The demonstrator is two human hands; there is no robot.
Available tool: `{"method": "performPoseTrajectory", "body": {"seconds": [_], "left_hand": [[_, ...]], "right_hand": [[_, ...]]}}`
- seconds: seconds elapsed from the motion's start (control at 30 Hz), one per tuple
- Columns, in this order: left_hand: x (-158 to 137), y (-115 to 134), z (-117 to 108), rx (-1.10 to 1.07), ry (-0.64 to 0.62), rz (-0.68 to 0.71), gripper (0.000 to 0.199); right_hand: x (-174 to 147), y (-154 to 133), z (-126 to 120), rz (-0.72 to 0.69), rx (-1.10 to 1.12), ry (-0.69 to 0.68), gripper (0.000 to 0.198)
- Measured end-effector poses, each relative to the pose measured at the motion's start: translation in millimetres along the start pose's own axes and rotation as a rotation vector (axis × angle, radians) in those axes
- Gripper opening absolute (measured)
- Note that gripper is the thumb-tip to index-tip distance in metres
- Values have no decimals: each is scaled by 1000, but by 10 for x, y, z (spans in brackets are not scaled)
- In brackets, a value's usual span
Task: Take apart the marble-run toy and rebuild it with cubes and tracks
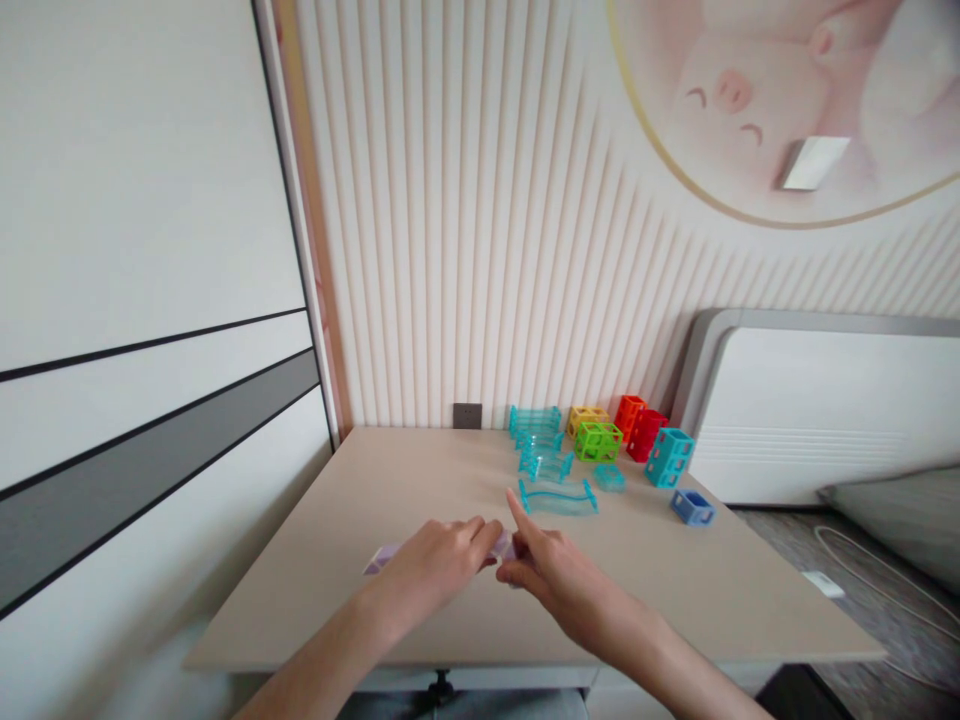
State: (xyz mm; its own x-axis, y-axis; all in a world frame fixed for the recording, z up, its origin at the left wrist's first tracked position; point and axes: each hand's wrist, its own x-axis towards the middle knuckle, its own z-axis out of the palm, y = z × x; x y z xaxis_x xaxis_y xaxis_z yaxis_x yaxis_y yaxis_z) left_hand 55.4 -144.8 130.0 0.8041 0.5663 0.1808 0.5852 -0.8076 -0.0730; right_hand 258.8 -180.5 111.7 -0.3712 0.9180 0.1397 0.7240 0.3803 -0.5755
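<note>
Over the front middle of the table, both hands are at a pale purple plastic piece [504, 546], most of it covered by fingers. My left hand [442, 553] has its fingers curled over the piece from the left. My right hand [553, 562] pinches the other end, with the index finger stretched out forward. Behind my left hand, more pale purple plastic [381, 557] shows near the tabletop; whether it belongs to the same piece is hidden. Just beyond my right fingertip lies a clear teal curved track piece [559, 497].
Several teal track pieces [544, 463] line up at the back of the table [300, 550]. To their right stand yellow [588, 418], green [598, 442], orange [628, 415], red [645, 436] and teal [669, 457] openwork blocks. A small blue block [692, 507] sits near the right edge.
</note>
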Motion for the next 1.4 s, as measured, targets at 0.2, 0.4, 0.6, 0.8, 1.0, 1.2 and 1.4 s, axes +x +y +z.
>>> {"method": "performPoseTrajectory", "body": {"seconds": [0.2,0.4,0.6,0.8,1.0,1.2,1.4], "left_hand": [[-18,-8,-3,-8,20,28,18],[-48,-20,-51,-113,22,-42,23],[-94,-50,-79,26,42,-45,19],[-143,-175,-16,324,243,104,28],[-145,-239,12,379,393,276,36],[-129,-226,42,406,310,165,34],[-97,-176,49,338,164,-12,17]], "right_hand": [[-8,-24,55,-268,-603,322,76],[-64,-198,81,-335,-810,444,57],[-30,-205,3,-246,-628,302,38],[8,-64,-474,-46,197,-199,34],[-8,-51,-481,74,724,-451,58],[-38,-113,-174,112,575,-134,48],[-42,-174,-74,57,299,111,37]]}}
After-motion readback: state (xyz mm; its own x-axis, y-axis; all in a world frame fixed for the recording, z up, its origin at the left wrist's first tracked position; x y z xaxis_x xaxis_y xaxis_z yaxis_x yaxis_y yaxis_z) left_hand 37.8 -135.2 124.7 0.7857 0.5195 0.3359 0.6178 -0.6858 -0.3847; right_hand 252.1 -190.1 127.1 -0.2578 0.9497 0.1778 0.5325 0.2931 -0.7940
